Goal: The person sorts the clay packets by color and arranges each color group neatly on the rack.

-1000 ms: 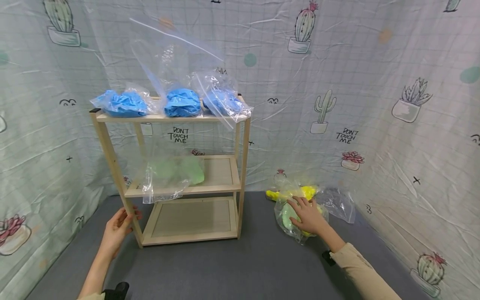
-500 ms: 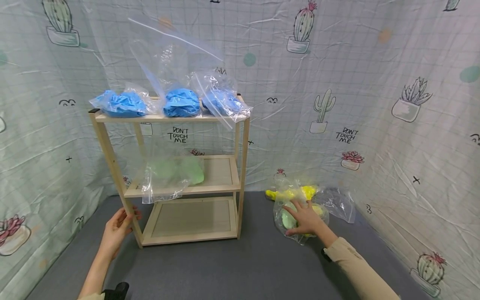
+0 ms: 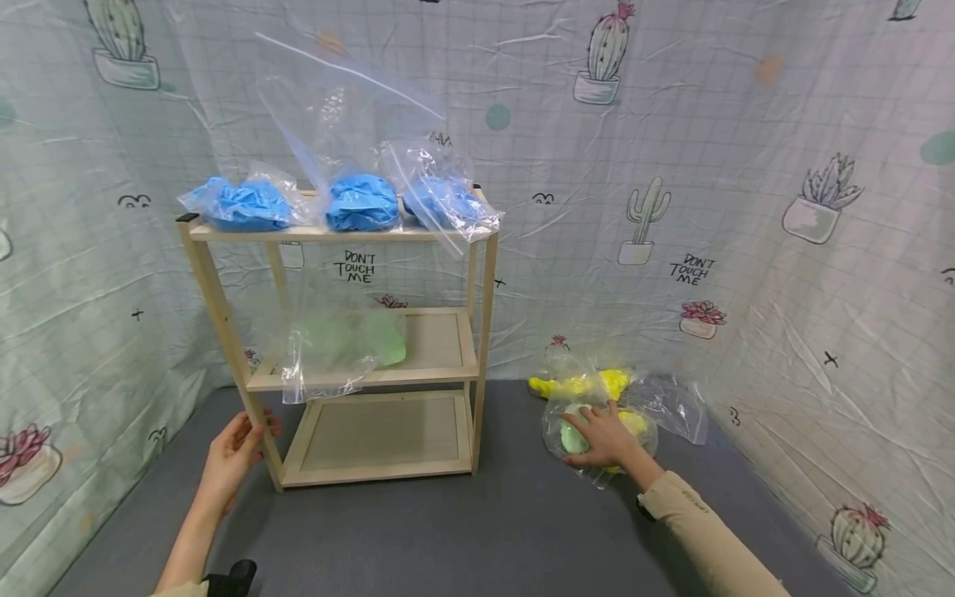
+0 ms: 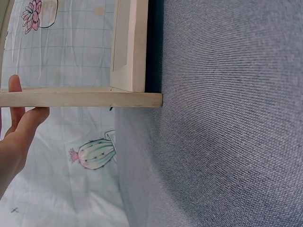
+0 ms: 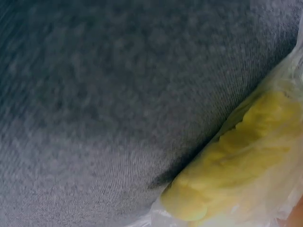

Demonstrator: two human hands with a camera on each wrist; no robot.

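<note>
My left hand (image 3: 233,456) holds the left front post of a wooden shelf rack (image 3: 376,478), thumb on one side and fingers past the other; in the left wrist view the hand (image 4: 21,130) is at the left edge. On the right, my right hand (image 3: 608,435) rests over a clear plastic bag (image 3: 554,431), fingers spread, by a pale green lump (image 3: 574,429) and a yellow lump (image 3: 632,422). Yellow stuff (image 5: 236,156) inside clear plastic fills the lower right of the right wrist view, with only a sliver of skin at the corner.
Three bagged blue bundles (image 3: 363,203) sit on the rack's top. A bag with light green stuff (image 3: 384,338) hangs over the middle shelf's edge. Behind my right hand lie another yellow piece (image 3: 615,381) and clear plastic (image 3: 679,406). A patterned curtain (image 3: 746,166) encloses the grey surface (image 3: 388,547).
My right hand has shifted slightly toward the left and down onto the bag, its fingers now around the green lump's edge. The left hand has stayed on the post.
</note>
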